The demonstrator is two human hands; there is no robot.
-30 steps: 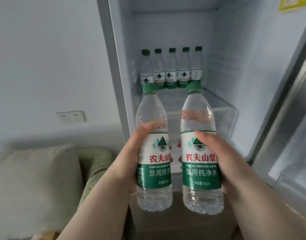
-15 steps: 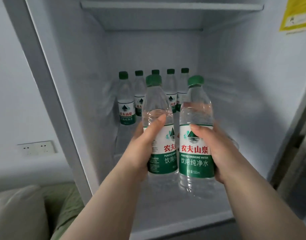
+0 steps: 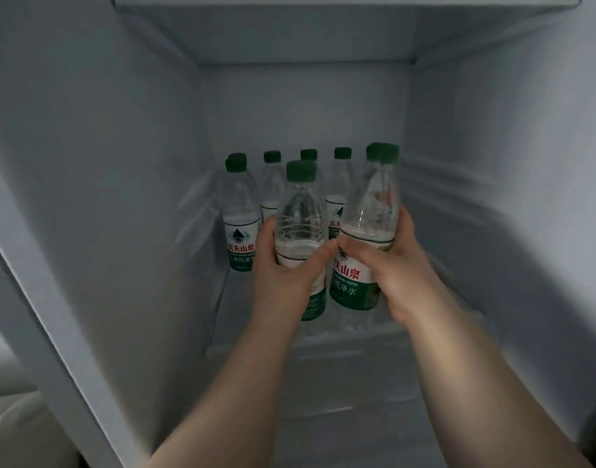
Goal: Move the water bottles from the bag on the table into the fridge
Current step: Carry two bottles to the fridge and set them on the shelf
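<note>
Both my arms reach deep into the open fridge (image 3: 475,163). My left hand (image 3: 283,268) grips a clear green-capped water bottle (image 3: 301,211) around its label. My right hand (image 3: 387,265) grips a second water bottle (image 3: 374,204), tilted slightly right. Both bottles hover at the glass shelf (image 3: 350,366), just in front of a row of several matching bottles (image 3: 240,217) standing against the back wall. I cannot tell whether the held bottles' bases touch the shelf. The bag and table are out of view.
The fridge's left wall (image 3: 104,197) and door frame (image 3: 43,315) close off the left side. Another shelf (image 3: 323,1) runs overhead. A pale cushion (image 3: 16,430) shows at the lower left, outside the fridge. Bare shelf surface lies in front of the held bottles.
Both hands have pushed the two bottles further into the fridge, up to the back row. The view has moved closer, so the wall socket and sofa have slid out of frame.
</note>
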